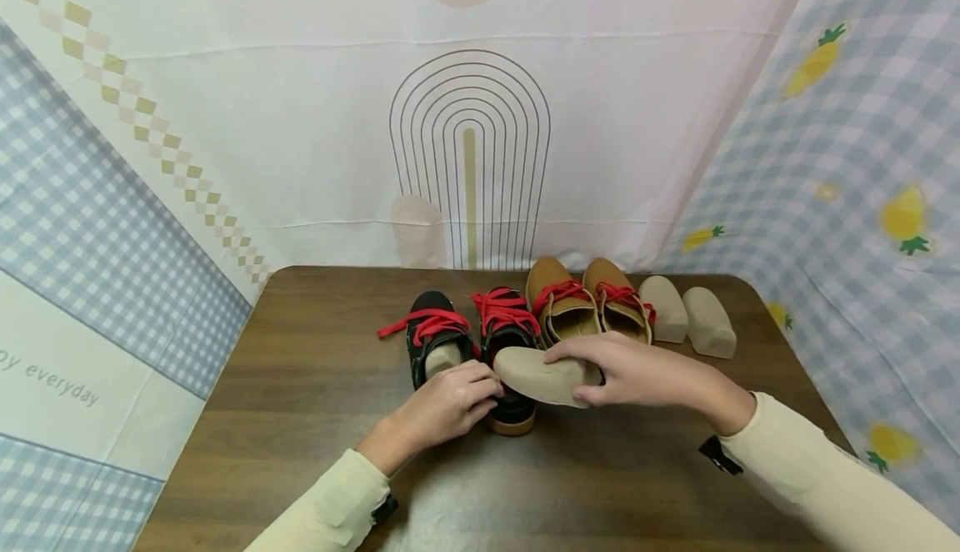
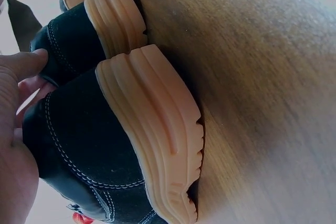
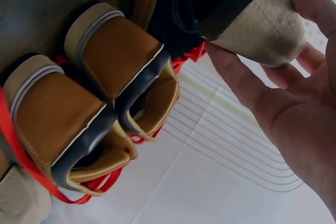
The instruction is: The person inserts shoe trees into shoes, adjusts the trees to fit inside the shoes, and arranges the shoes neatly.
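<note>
Two pairs of shoes stand side by side toward the far edge of a dark wooden bench (image 1: 300,452), toes pointing away. The left pair is black with red laces: the left black shoe (image 1: 435,339) already holds a beige shoe insert (image 1: 442,358) in its opening, and the right black shoe (image 1: 510,343) stands just beside it, its tan ridged sole visible from the left wrist view. The person's left hand (image 1: 450,406) rests at the heel end of the black pair, fingers curled round the collar of the right black shoe, the thumb pressed on the black fabric. The right hand (image 1: 637,373) grips a beige moulded shoe form (image 1: 536,375) between thumb and fingers, holding it lying sideways just above the opening of the right black shoe; in the right wrist view the form (image 3: 262,22) is seen clamped in the hand (image 3: 294,124), its flat dark end turned toward the shoes. To the right of the black pair stands the tan pair (image 1: 588,302), also with red laces, touching one another. Farther right, just beside the tan pair, two more beige forms (image 1: 686,314) lie on the bench. Patterned cloth (image 1: 300,118) hangs behind and to both sides.
</note>
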Available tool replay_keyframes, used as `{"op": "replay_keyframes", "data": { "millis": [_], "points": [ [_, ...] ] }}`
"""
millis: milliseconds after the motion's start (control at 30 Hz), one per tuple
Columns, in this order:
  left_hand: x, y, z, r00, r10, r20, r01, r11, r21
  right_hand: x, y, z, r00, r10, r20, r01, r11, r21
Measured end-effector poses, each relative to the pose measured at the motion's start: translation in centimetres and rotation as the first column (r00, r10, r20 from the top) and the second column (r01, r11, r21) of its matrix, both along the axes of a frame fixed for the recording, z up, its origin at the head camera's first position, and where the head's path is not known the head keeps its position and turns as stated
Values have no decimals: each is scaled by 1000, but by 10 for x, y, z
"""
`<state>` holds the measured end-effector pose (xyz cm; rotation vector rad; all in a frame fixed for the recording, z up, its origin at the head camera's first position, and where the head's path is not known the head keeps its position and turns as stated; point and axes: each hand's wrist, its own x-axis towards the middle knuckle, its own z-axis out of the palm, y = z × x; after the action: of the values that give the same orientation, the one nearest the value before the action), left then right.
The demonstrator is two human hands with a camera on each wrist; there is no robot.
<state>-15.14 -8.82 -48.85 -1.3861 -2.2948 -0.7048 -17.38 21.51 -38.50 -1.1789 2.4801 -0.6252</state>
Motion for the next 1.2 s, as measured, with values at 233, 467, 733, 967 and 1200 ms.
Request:
{"op": "replay_keyframes", "data": {
  "millis": [233, 467, 733, 967, 1200],
  "points": [
    [0, -1, -1, 1000, 3, 14, -3, 1000, -5, -3, -15, 7, 995, 35, -92, -34, 999, 14],
    [-1, -1, -3, 1000, 1, -1, -1, 1000, 7, -8, -31, 15, 999, 12, -51, -9, 999, 48],
    [-2, 0, -3, 1000, -8, -25, 9, 1000, 27, -7, -48, 23, 999, -40, -19, 42, 995, 91],
    [-3, 0, -2, 1000, -1, -16, 1, 1000, 19, -4, -68, 25, 993, -115, -29, 118, 980, 159],
    [-4, -1, -5, 997, -12, -70, 14, 999, 35, -7, -78, 19, 983, -185, -18, 185, 965, 188]
  ]
}}
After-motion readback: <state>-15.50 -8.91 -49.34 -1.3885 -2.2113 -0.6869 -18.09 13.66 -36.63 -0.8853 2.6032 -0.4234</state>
